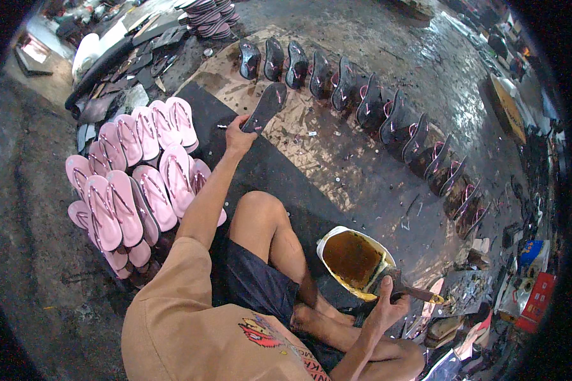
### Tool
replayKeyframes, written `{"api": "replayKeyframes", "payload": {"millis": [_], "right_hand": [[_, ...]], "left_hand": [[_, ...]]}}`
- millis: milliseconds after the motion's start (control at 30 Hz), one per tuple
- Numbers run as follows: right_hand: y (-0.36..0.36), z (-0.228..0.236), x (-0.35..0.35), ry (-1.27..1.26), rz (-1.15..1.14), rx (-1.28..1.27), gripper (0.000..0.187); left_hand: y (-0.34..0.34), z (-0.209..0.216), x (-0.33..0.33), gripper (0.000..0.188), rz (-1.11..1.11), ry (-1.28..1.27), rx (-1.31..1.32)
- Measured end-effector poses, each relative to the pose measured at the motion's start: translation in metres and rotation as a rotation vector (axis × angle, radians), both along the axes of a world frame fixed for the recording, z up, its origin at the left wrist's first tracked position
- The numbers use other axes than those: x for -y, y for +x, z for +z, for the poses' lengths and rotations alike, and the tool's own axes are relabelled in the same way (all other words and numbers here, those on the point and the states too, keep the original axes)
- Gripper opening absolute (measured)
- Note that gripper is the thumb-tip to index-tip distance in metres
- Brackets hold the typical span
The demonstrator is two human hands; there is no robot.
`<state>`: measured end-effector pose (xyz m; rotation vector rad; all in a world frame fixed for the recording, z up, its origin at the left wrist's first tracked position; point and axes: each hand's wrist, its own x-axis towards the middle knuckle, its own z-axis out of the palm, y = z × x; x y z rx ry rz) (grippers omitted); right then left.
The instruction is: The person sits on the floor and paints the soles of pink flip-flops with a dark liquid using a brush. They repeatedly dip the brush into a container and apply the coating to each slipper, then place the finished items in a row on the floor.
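My left hand is stretched out ahead, its fingers closed around the end of a flip-flop whose dark underside faces up. In my right hand is a brush with a wooden handle. The brush head is at the near right rim of a white plastic tub; whether its bristles are wet I cannot tell. Brownish-yellow liquid fills part of the tub, and yellow residue coats the rim. My crossed legs lie between the two hands.
Several dark-soled flip-flops stand in a curved row ahead and to the right. Pink flip-flops are stacked on my left. Below the left hand lies a dark mat beside stained cardboard. More soles are piled far off; clutter lines the right.
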<state>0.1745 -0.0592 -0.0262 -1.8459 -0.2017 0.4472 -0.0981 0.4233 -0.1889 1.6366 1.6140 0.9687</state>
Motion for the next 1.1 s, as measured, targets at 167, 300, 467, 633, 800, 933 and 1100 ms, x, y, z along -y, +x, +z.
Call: {"api": "replayKeyframes", "payload": {"millis": [167, 300, 467, 633, 800, 933, 1100], "right_hand": [[-0.004, 0.008, -0.003, 0.004, 0.015, 0.026, 0.038], [-0.007, 0.008, 0.0, -0.048, -0.029, 0.035, 0.043], [-0.008, 0.018, -0.004, -0.002, -0.022, 0.004, 0.045], [-0.009, 0.012, 0.0, 0.021, 0.001, 0.018, 0.043], [-0.009, 0.005, 0.006, -0.019, 0.022, 0.03, 0.041], [-0.013, 0.011, 0.003, -0.031, -0.005, 0.002, 0.04], [-0.016, 0.027, 0.002, -0.02, 0.004, -0.03, 0.036]], "left_hand": [[0.01, 0.011, 0.005, 0.06, 0.018, -0.025, -0.044], [0.003, -0.002, -0.003, 0.062, 0.034, 0.042, -0.048], [-0.001, -0.017, -0.01, 0.068, 0.03, -0.002, 0.011], [0.002, -0.016, -0.004, 0.067, 0.081, -0.015, 0.06], [0.02, -0.016, 0.003, 0.064, 0.147, 0.012, 0.072], [0.004, -0.021, -0.015, 0.065, 0.151, 0.16, -0.009], [-0.017, -0.011, -0.032, 0.099, 0.052, -0.177, 0.183]]}}
